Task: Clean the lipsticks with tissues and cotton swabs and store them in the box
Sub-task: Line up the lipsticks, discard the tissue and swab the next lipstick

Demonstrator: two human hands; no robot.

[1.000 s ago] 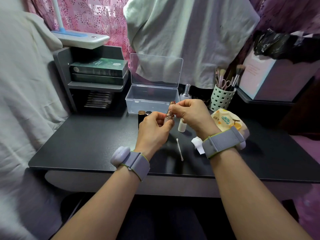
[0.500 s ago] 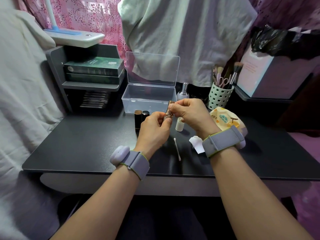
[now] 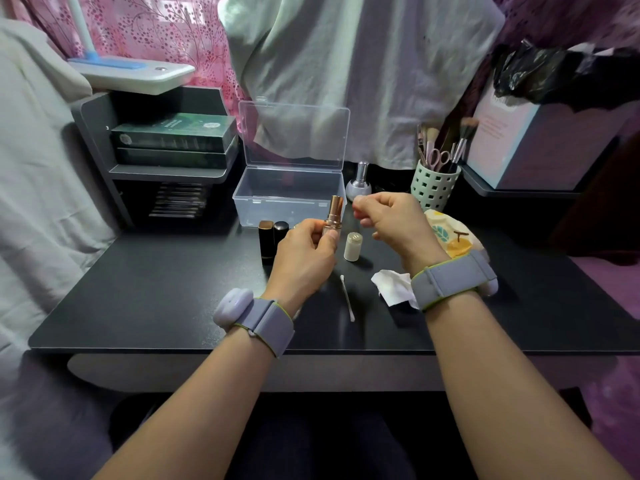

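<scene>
Left hand grips the rose-gold lipstick upright above the worktop, apparently steadying it for cleaning, while right hand, fingers curled on nothing visible, hovers beside it; cotton swab and tissue lie near, open box behind.

Gold lipstick: base hidden inside the left hand
Right hand: fingertips blurred; whether they pinch anything cannot be told
Tissue: right part hidden behind the right wrist band
Tissue pack: near edge covered by the same wrist
Green boxes: lettering too small to read
Desk lamp: stem cut off by the top edge
</scene>
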